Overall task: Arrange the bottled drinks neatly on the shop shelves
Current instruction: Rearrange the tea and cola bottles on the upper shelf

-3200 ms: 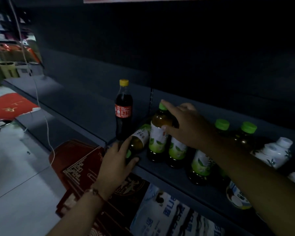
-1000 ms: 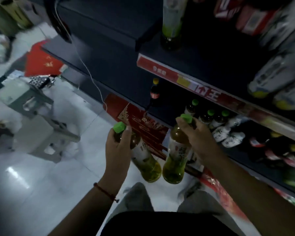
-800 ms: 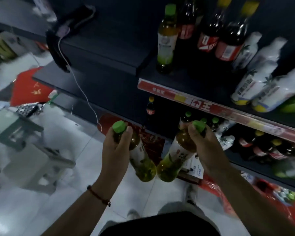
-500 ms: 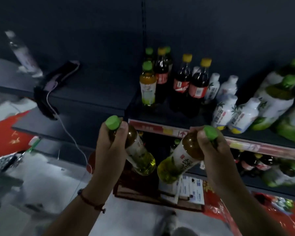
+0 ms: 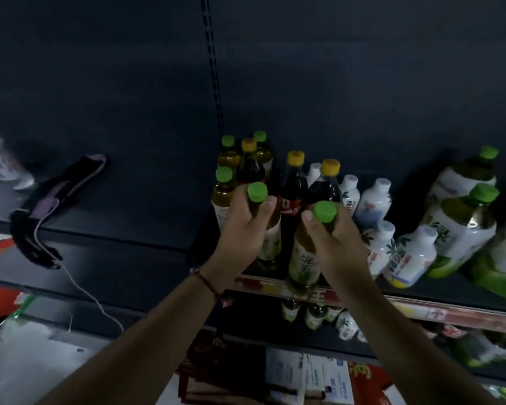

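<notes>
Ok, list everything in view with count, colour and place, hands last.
held tea bottles: two, green caps, at shelf front
standing tea bottles: three, green caps, shelf left
cola bottles: three, yellow caps, behind the hands
small white bottles: several, right of the cola
big tea bottles: at least two, green caps, far right
dark strap: one, left shelf
left hand: grips one tea bottle
right hand: grips the other

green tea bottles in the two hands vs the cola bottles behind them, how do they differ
The held green tea bottles have green caps and yellowish liquid; the cola bottles have yellow caps, dark liquid and red labels. The tea bottles are gripped in the hands; the cola bottles stand on the shelf. All are upright plastic bottles.
</notes>
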`<state>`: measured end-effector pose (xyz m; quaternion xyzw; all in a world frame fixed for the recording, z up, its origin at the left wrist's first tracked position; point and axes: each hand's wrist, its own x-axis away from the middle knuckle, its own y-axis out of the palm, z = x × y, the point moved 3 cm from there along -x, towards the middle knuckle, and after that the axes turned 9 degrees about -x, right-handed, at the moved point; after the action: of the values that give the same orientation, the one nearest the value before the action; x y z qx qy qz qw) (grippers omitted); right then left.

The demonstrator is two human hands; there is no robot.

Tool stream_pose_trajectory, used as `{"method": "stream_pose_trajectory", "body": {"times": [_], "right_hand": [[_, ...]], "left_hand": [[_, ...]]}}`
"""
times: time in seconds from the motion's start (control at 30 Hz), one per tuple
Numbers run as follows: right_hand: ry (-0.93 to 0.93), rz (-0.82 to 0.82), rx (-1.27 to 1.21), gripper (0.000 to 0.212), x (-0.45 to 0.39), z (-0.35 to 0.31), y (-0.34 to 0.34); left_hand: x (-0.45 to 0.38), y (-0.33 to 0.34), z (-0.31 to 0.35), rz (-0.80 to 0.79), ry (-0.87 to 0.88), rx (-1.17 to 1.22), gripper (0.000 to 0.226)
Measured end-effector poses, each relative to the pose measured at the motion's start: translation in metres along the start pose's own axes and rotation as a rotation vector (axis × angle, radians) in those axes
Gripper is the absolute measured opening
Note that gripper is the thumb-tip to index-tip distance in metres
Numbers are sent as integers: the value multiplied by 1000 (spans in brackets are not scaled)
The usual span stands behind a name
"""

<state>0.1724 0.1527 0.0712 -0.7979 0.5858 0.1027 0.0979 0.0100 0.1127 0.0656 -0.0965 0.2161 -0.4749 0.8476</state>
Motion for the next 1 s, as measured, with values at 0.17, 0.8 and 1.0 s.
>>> {"method": "stream_pose_trajectory", "body": {"times": [0.17,0.8,1.0], "right_hand": [[-29,126,208,14,-10,21,12],[-88,236,474,47,-39,15,43],[-320,230,982,49,-89,-51,35]], "left_hand": [[-21,16,-15,13,130,-143,19],[-78,-27,15,34,629,-965,52],[-157,-57,6,-274,381,-823,76]]}}
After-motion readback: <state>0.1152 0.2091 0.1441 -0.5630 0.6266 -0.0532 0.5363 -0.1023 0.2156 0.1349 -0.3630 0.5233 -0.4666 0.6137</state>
